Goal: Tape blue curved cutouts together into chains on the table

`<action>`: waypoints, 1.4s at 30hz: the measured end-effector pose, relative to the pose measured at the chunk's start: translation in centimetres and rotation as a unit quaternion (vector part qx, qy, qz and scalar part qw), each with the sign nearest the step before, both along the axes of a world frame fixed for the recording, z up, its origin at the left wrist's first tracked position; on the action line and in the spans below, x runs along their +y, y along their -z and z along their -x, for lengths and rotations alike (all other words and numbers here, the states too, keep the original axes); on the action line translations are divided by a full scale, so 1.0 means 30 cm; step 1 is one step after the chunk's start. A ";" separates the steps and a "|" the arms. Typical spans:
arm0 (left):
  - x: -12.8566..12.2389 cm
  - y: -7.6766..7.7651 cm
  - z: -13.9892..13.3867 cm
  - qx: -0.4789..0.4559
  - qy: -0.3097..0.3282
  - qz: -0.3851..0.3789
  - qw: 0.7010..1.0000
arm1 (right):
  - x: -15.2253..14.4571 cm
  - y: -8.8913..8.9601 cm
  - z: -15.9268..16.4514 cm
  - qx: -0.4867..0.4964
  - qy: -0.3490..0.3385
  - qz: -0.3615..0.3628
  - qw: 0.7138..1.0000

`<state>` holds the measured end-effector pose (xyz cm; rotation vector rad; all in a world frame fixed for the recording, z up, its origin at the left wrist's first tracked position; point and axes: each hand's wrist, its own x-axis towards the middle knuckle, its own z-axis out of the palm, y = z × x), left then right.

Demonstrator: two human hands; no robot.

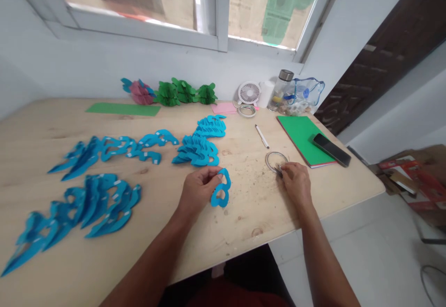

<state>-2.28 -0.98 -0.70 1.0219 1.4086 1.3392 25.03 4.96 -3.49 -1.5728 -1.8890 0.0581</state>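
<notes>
My left hand (199, 190) pinches a blue paper cutout (225, 199) with curved openings, held just above the table. To the right, the fingers of my right hand (296, 181) are closed at the near edge of a roll of tape (267, 162); something small and dark shows under the fingertips. Just beyond my left hand lie folded blue paper pieces (198, 151) and another pleated blue bunch (212, 127). Farther left are two spread groups of blue cutouts, an upper one (113, 147) and a lower one (92, 200), dotted with small white squares.
Green paper pompoms (184, 91) and a pink one (142, 93) stand along the wall behind a green strip (121, 109). At the back are a small fan (249, 93), another tape roll (246, 110) and a bottle (281, 88). A pen (262, 137), green folder (296, 137) and phone (331, 149) lie right.
</notes>
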 end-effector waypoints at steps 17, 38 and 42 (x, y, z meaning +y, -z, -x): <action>0.000 0.000 0.003 -0.046 0.009 0.021 0.999 | 0.004 0.010 -0.005 -0.013 -0.013 -0.007 1.000; 0.000 -0.006 0.002 -0.044 0.003 0.026 0.999 | 0.022 0.011 -0.008 -0.034 0.006 0.000 0.999; -0.002 -0.008 0.001 -0.045 0.011 0.027 0.999 | 0.026 0.012 -0.006 -0.048 0.008 0.004 0.999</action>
